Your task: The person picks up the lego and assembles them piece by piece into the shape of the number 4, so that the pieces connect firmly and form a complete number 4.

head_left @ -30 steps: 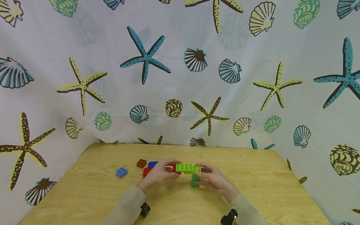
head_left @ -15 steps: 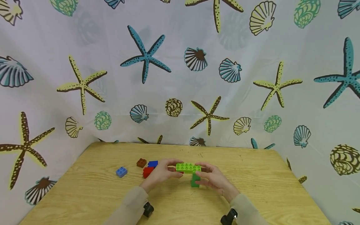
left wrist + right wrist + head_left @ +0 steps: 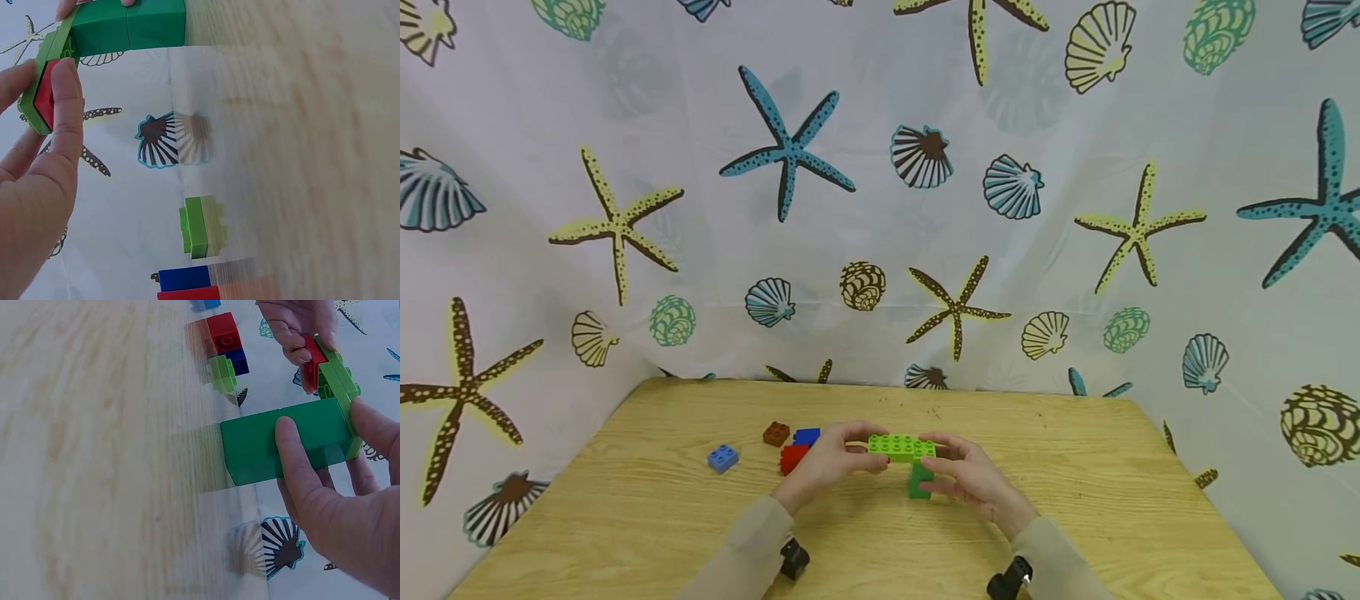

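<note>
Two dark green bricks (image 3: 269, 444) are stacked as a column standing on the table. Lime green bricks (image 3: 895, 447) lie across its top and reach out to the left. Under their overhanging left end sits a red brick (image 3: 46, 94), mostly hidden in the head view. My left hand (image 3: 835, 460) pinches the red brick and the lime piece above it between thumb and fingers. My right hand (image 3: 973, 482) grips the green column and the lime end on it, fingers on its sides. Whether the red brick is fully pressed on, I cannot tell.
Left of the hands lie a light blue brick (image 3: 723, 458), a brown brick (image 3: 777, 433), a dark blue brick (image 3: 807, 437) and a red brick (image 3: 793, 458). A loose lime brick (image 3: 195, 226) stands near them, hidden in the head view. A patterned cloth (image 3: 880, 350) hangs behind the table.
My left hand has moved slightly right, bringing the red brick from the lime piece's left end to beneath it. My right hand stays in place on the column.
</note>
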A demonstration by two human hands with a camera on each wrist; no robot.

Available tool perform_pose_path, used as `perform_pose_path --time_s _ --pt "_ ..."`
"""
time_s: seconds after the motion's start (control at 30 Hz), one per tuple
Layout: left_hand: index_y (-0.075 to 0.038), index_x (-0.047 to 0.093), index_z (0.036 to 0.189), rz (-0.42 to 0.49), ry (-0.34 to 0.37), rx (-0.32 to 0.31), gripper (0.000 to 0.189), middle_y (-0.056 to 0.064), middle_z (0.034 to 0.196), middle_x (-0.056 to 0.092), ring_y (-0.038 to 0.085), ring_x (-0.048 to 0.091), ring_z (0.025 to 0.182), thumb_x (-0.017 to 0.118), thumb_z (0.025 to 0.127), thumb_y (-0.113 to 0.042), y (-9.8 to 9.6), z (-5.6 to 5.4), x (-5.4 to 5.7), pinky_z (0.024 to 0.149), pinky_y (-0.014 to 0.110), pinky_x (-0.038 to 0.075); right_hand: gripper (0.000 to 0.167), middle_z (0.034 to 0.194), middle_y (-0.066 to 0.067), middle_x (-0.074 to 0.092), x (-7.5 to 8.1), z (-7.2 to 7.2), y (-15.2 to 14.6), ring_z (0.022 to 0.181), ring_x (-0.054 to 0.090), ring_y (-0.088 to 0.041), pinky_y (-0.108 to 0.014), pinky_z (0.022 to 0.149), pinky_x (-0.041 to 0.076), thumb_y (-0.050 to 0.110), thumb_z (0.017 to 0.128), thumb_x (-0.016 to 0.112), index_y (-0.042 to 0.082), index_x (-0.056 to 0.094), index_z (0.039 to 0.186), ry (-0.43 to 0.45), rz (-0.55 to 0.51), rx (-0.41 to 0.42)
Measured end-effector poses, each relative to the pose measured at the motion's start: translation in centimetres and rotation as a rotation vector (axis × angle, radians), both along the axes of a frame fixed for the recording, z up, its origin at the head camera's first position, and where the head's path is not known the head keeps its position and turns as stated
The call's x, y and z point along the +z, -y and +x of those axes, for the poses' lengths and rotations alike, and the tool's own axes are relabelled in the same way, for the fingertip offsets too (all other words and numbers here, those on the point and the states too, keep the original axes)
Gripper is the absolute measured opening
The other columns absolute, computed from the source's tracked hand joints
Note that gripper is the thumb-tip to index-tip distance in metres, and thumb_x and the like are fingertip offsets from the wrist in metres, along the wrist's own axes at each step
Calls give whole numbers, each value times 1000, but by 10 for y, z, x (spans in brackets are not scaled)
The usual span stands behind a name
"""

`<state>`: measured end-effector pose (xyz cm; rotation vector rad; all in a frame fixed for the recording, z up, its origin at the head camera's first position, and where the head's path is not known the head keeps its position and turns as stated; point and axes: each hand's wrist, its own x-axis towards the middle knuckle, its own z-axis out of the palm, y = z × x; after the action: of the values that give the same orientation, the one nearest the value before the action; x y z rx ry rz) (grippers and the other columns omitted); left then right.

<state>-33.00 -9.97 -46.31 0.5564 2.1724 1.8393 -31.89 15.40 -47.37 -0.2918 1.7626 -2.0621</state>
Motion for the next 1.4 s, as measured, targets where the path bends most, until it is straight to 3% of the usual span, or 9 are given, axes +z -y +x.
perform_pose_path --time_s 0.1,0.37,0.5,0.77,1.0,1.23,1.4 --pt "-2 61 127 34 18 2 41 18 117 65 24 71 96 71 91 -19 0 -1 0 93 53 51 61 130 -16 48 0 0 0 107 59 -20 -43 98 51 16 94 66 1 40 147 3 -4 -1" --pt "0 64 123 73 40 21 39 19 118 65 23 71 96 71 90 -21 -1 -1 -1 94 49 52 61 131 -16 49 0 1 1 110 58 -22 -42 97 52 17 94 67 2 40 146 2 10 -12" --pt "-1 65 122 71 65 50 36 20 118 65 21 71 94 72 90 -17 -2 0 1 92 44 54 62 132 -17 48 1 1 2 110 58 -22 -42 96 52 17 93 68 1 40 146 3 15 -13" --pt "3 64 120 73 86 78 35 20 116 65 21 71 92 72 89 -12 -4 0 5 92 47 54 61 132 -17 47 1 1 1 110 58 -21 -42 95 53 16 93 68 1 41 146 3 10 -20" --pt "2 63 121 66 71 58 37 21 115 64 22 71 91 73 89 -13 -4 -2 5 92 50 53 57 128 -16 49 0 0 1 107 59 -20 -41 94 54 14 94 66 2 43 145 0 2 -20" --pt "-4 60 128 -2 51 -1 47 16 122 63 23 68 98 72 90 -29 2 -4 4 86 44 57 60 128 -15 49 0 0 0 107 58 -20 -41 94 54 15 94 67 1 41 146 -8 5 -12" --pt "-6 61 129 -71 17 27 48 12 120 64 23 65 101 59 97 -41 10 -8 4 88 39 56 60 129 -15 49 0 -1 0 108 58 -20 -41 94 53 15 94 67 1 41 146 -5 12 -14"
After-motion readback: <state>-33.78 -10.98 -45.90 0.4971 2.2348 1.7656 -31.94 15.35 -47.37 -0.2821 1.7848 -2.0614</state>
